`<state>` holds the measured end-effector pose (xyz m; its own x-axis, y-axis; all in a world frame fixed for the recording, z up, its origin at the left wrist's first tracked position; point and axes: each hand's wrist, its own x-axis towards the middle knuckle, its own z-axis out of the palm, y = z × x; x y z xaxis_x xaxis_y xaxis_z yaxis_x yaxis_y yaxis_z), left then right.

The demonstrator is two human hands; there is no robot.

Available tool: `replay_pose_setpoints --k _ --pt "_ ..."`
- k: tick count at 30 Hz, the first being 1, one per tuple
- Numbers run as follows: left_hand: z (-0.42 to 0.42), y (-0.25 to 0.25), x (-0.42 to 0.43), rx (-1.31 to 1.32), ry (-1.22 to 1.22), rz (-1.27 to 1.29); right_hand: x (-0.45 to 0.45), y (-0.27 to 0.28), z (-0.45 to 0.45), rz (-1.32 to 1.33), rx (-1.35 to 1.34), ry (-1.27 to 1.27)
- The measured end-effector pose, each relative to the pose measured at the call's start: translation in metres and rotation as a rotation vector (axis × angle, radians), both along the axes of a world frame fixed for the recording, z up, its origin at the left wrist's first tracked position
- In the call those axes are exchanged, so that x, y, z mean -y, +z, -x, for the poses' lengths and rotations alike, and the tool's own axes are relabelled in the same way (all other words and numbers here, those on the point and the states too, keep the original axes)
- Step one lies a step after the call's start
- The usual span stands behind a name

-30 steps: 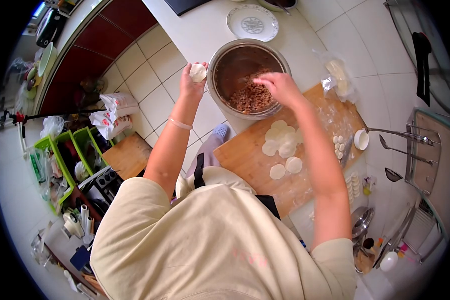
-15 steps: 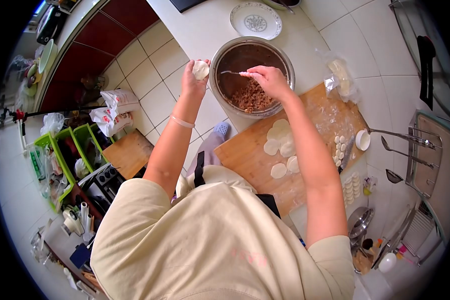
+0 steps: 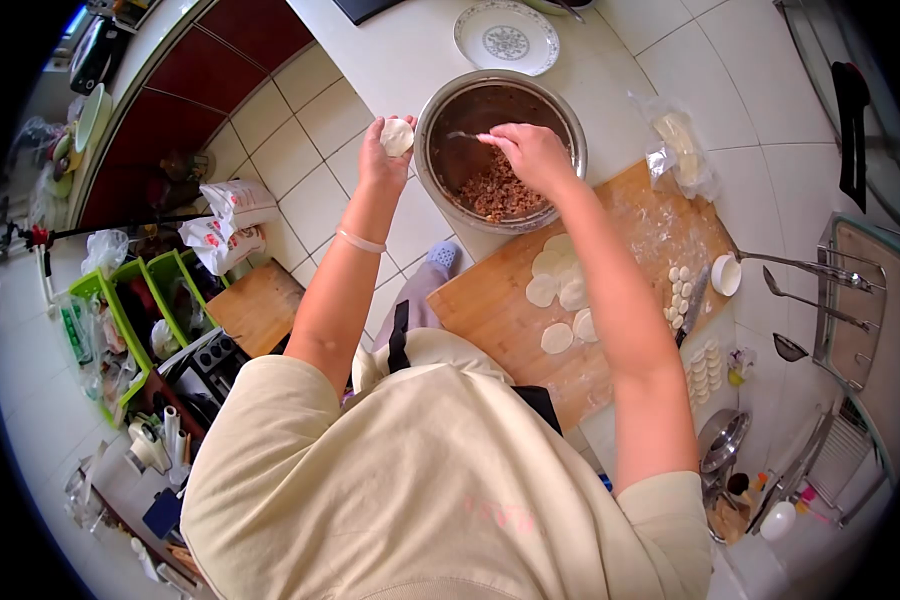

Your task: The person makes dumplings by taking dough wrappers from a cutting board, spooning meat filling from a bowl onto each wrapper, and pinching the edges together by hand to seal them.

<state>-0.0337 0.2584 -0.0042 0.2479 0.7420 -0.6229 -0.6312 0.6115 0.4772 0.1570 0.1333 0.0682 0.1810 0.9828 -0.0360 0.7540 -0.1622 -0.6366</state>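
On my left hand (image 3: 378, 152) lies a round dough wrapper (image 3: 397, 138), held by the fingers just left of a large metal pot (image 3: 425, 150). My right hand (image 3: 530, 155) grips the pinkish handle of a spoon (image 3: 463, 135) over the pot. Brown minced filling (image 3: 500, 190) sits in the bottom of the pot, toward my side. More flat dough wrappers (image 3: 557, 338) lie on the wooden board (image 3: 490, 310) below the pot, partly behind my right forearm. Small dough pieces (image 3: 681, 285) are lined up beside a knife (image 3: 695, 305) at the board's right.
A patterned plate (image 3: 530, 55) stands behind the pot. Right of it lies a plastic bag with dough (image 3: 678, 150). A small white bowl (image 3: 726, 276) and rows of shaped dough pieces (image 3: 705, 372) are at the right. Ladles hang from a rack (image 3: 850, 300).
My right hand has shifted slightly with the spoon, whose tip now looks lower and darker inside the pot. My left hand still holds the wrapper in nearly the same place.
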Motion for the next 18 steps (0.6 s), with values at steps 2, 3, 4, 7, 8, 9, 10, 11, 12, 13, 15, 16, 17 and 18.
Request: replay_pose_setpoints --k 2,3,4,7,8,9,10,11,12,13,15,16,17,18 --pt "0.000 -0.002 -0.001 -0.006 -0.009 -0.003 -0.006 -0.008 0.005 -0.090 -0.099 -0.035" --pt "0.001 -0.002 -0.001 -0.008 -0.008 -0.002 -0.005 -0.007 0.006 -0.090 -0.101 -0.033" --pt "0.002 -0.003 -0.001 -0.004 -0.018 -0.011 -0.001 -0.006 0.007 -0.041 -0.078 0.015" --pt "0.000 -0.001 0.001 -0.009 -0.022 -0.015 0.016 -0.001 0.005 0.054 -0.043 0.112" --pt "-0.001 0.000 0.001 -0.022 -0.016 -0.013 0.022 0.001 0.002 0.162 0.033 0.185" --pt "0.000 -0.001 0.000 -0.021 -0.016 -0.012 0.027 0.005 -0.002 0.269 0.110 0.259" --pt "0.000 -0.002 -0.001 -0.009 -0.022 -0.010 0.031 0.009 -0.006 0.293 0.111 0.270" --pt "0.000 -0.003 -0.002 0.003 -0.028 -0.009 0.030 0.010 -0.008 0.293 0.112 0.270" --pt "0.000 -0.001 -0.001 0.004 -0.030 -0.009 0.028 0.016 -0.007 0.263 0.095 0.223" --pt "0.000 0.001 0.000 -0.004 -0.019 -0.005 0.026 0.021 -0.005 0.233 0.078 0.173" --pt "-0.001 0.003 0.000 -0.009 -0.012 -0.002 0.019 0.021 0.008 0.090 0.122 0.164" --pt "-0.001 0.002 -0.001 -0.007 -0.012 -0.001 0.017 0.017 0.013 0.017 0.076 0.164" --pt "0.000 0.001 -0.001 -0.005 -0.011 0.000 0.017 0.016 0.017 -0.056 0.030 0.163" --pt "0.000 0.001 -0.001 -0.004 -0.011 0.000 0.021 0.025 0.019 0.026 0.087 0.196"
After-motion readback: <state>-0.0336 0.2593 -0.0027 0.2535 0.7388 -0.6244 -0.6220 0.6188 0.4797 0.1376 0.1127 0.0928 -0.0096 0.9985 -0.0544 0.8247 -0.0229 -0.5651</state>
